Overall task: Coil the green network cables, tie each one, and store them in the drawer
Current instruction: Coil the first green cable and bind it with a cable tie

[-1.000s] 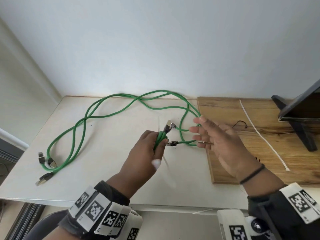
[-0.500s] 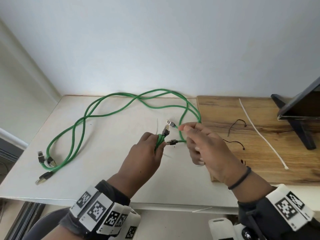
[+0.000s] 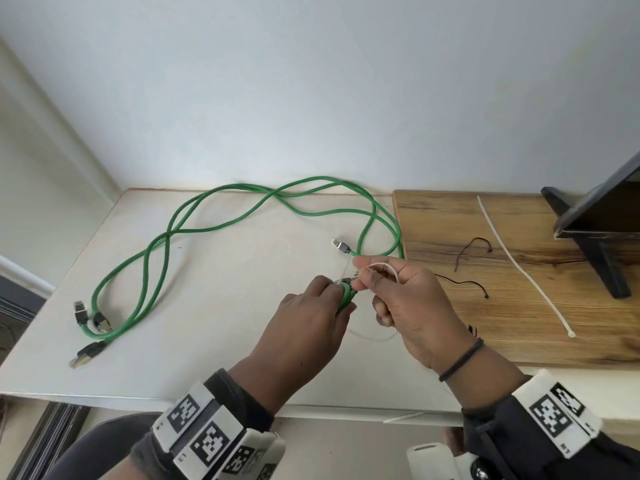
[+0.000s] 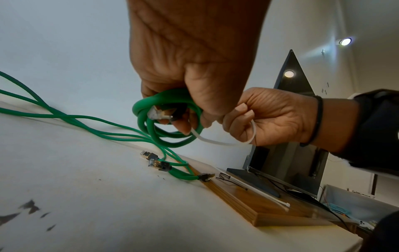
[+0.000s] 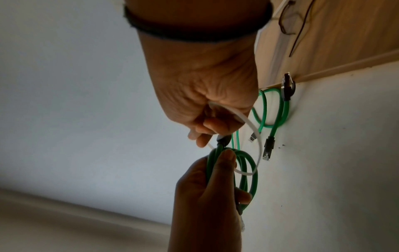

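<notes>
With our left hand (image 3: 304,327) we grip the coiled green cable (image 4: 170,122) above the white table (image 3: 214,306), just left of the wooden board (image 3: 519,306). Our right hand (image 3: 412,299) pinches a white zip tie (image 4: 224,143) that passes through the coil. The other green cables (image 3: 166,237) lie loose on the table, further left of the board.

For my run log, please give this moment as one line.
stage: tying first coil | left hand: grips coiled green cable | right hand: holds white zip tie | loose green cables: on table, uncoiled
</notes>
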`<state>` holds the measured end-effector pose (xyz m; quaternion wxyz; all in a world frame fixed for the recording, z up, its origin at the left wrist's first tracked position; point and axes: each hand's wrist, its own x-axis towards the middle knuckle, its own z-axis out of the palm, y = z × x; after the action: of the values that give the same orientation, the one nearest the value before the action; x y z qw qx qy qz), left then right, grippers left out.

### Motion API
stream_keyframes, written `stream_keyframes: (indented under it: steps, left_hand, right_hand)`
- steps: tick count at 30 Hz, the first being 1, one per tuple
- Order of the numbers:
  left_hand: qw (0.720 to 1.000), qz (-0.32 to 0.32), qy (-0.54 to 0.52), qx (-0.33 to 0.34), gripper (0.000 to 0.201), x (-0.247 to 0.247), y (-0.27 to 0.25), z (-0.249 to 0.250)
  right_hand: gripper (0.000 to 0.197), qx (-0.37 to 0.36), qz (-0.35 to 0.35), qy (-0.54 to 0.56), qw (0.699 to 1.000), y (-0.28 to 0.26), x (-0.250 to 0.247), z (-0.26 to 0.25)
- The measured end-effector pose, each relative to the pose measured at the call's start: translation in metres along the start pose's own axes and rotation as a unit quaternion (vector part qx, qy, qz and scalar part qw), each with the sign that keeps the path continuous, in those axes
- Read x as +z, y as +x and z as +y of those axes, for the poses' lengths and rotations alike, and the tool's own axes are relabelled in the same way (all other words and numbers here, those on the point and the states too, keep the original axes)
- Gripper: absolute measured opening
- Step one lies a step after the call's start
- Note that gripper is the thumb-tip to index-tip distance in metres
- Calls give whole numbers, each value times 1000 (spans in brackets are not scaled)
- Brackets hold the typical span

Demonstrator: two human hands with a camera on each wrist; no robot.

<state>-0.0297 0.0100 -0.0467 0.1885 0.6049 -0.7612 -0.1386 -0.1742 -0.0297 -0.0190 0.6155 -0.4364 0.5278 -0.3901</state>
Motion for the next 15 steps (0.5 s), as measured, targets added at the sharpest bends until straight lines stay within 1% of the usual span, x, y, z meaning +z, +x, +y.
stream_keyframes:
  steps: [4, 5, 7, 10, 12, 14, 15]
  left_hand:
    - [1000, 8, 18, 22, 24, 0, 0, 0]
    - [999, 5, 21, 25, 24, 0, -1, 0]
    - [999, 1, 28, 31, 25, 1, -1, 1]
    - [998, 7, 43, 44, 27, 0, -1, 2]
    - [998, 7, 44, 46, 30, 0, -1, 3]
    - [998, 6, 46, 45, 32, -1, -1, 4]
    - [998, 6, 48, 45, 30, -1, -2, 4]
  right_hand:
    - [7, 4, 56, 18, 998, 1, 1, 3]
    - [9, 2, 65, 24, 998, 1, 1, 3]
    - [12, 0, 76, 30, 997, 2, 0, 3]
    - [6, -5, 84, 21, 996, 4, -3, 2]
    - [3, -24, 88, 5, 996, 6, -6, 1]
    - [8, -40, 88, 14, 995, 9, -9, -1]
    - [9, -42, 89, 25, 995, 10, -11, -3]
